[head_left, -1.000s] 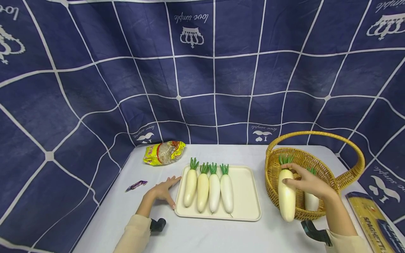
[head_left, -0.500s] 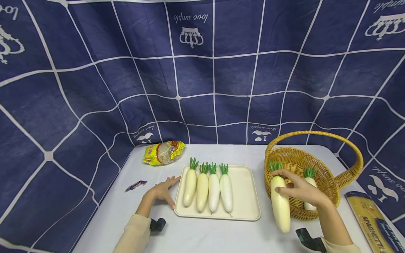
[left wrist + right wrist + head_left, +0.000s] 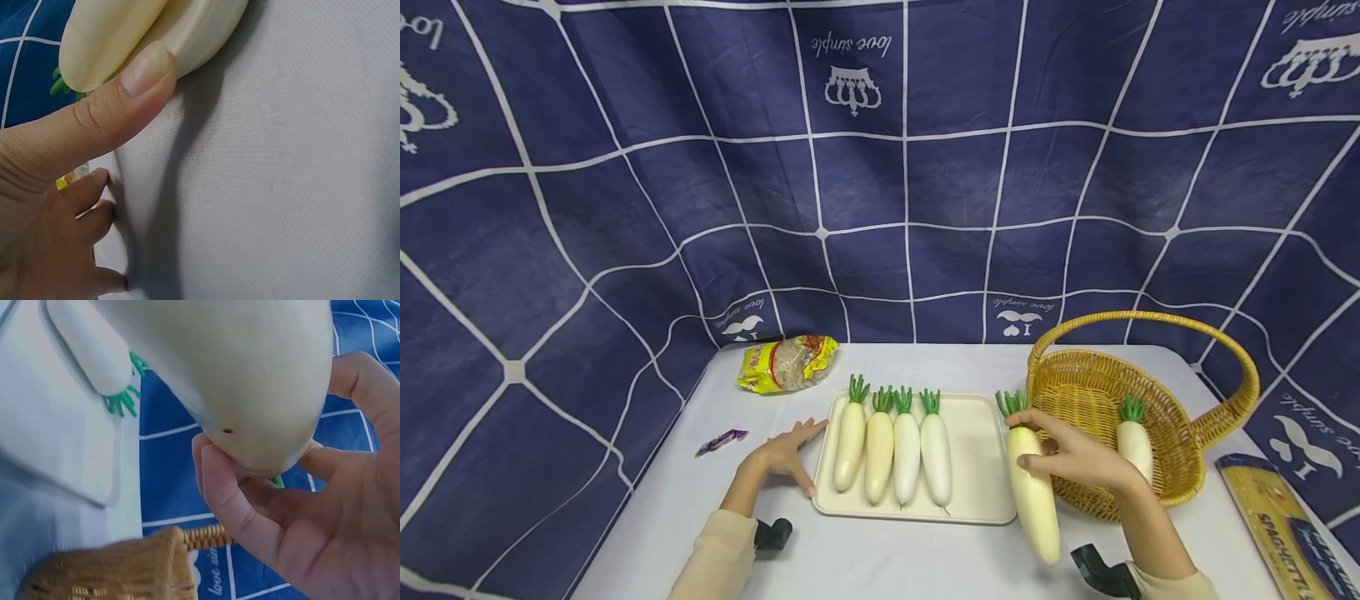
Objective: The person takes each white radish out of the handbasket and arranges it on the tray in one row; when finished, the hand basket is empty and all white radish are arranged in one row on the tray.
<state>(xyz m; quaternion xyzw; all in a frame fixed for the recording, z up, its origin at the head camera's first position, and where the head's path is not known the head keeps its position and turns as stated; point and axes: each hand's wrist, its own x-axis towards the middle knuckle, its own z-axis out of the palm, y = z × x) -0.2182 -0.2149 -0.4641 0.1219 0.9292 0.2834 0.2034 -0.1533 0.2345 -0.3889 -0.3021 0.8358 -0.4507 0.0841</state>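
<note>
My right hand (image 3: 1071, 454) grips a white radish (image 3: 1033, 500) near its green top, held between the tray and the basket. In the right wrist view the fingers curl round the radish (image 3: 250, 381) close to its leafy end. On the cream tray (image 3: 977, 467) several white radishes (image 3: 850, 446) lie side by side, green tops to the back, in its left and middle part. My left hand (image 3: 788, 457) rests with spread fingers at the tray's left edge. The left wrist view shows the thumb (image 3: 125, 94) at the rim beside a radish (image 3: 106, 37).
At the right stands a wicker basket (image 3: 1183, 454) with a tall handle and one radish (image 3: 1135, 442) inside. A spaghetti packet (image 3: 1288, 521) lies at the far right. A yellow food bag (image 3: 788, 364) is at the back left, a small purple wrapper (image 3: 722, 442) in front of it.
My right hand has carried the radish leftward out of the basket to the tray's right edge. The left hand stays at the tray.
</note>
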